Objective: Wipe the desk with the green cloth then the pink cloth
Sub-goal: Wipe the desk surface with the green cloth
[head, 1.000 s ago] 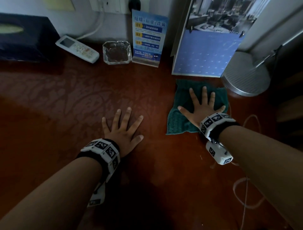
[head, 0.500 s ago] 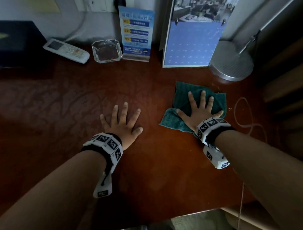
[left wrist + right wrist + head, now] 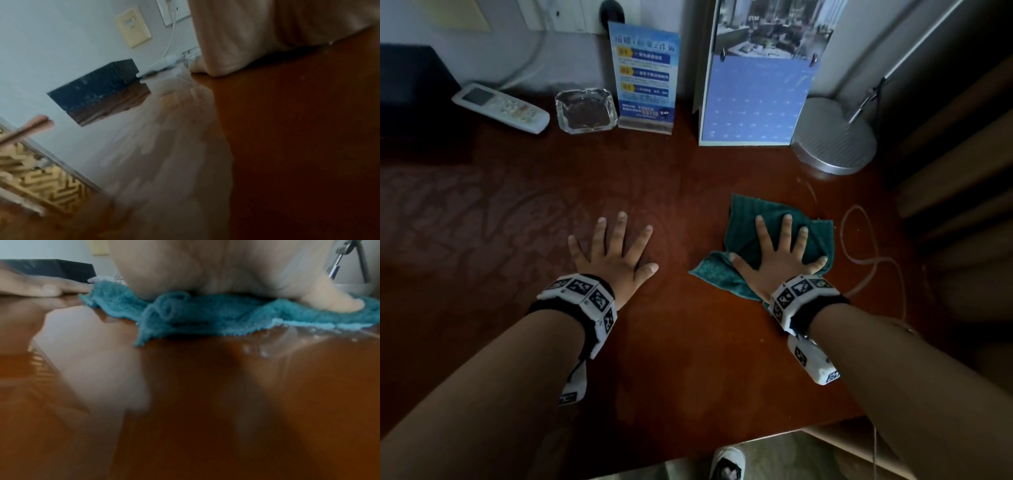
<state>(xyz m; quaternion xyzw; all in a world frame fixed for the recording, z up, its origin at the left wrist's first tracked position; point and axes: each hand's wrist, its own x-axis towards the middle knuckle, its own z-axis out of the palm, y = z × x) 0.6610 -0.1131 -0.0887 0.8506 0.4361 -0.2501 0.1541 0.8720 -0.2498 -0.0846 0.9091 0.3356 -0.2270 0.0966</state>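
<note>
The green cloth (image 3: 743, 219) lies rumpled on the right part of the dark red-brown desk (image 3: 688, 359). My right hand (image 3: 779, 250) presses flat on it with fingers spread and straight. In the right wrist view the palm (image 3: 205, 269) weighs on the teal cloth (image 3: 205, 316), which bunches under it. My left hand (image 3: 616, 250) rests flat on the bare desk to the cloth's left, fingers spread, holding nothing. In the left wrist view its palm (image 3: 257, 29) lies on the wood. No pink cloth shows in any view.
Along the back wall stand a white remote (image 3: 500, 107), a glass ashtray (image 3: 586, 110), a blue sign stand (image 3: 644, 82), a calendar (image 3: 755, 89) and a silver lamp base (image 3: 835, 137). A thin cord (image 3: 873, 260) loops right of the cloth. A dark box (image 3: 96, 91) sits far left.
My right hand has dragged the green cloth toward me, away from the calendar, bunching it. The left hand has stayed put. My head has tilted down, so the desk's front edge shows.
</note>
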